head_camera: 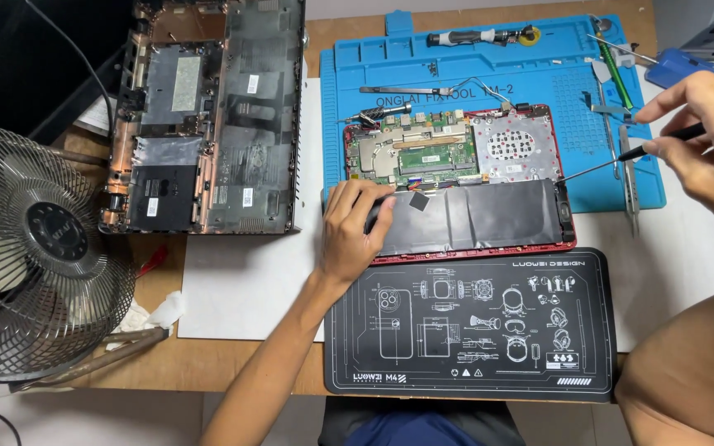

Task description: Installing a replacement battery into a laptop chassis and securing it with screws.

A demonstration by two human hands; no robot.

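At far left, a metal fan [30, 256] is seen at the edge of the table [233, 363], with a crumpled tissue [159, 312] just beside its base. Next, a detached laptop base cover [208, 116] is laid inner side up, partly on a white sheet [241, 289]. At centre, an opened red laptop [456, 177] is placed on a blue repair mat [489, 74], its circuit board [411, 153] toward the far side and its flat black battery [481, 216] toward the near side. The left hand [353, 227] is pressed on the battery's left end, fingers curled over a small dark part there; whether anything is gripped cannot be told. A black printed mat [473, 326] is set just in front of the laptop. At right, the right hand [704, 136] is closed in a pinch grip on a thin screwdriver [613, 158], whose tip is brought to the laptop's right edge. Loose tools [477, 36] are lined up along the blue mat's far edge.
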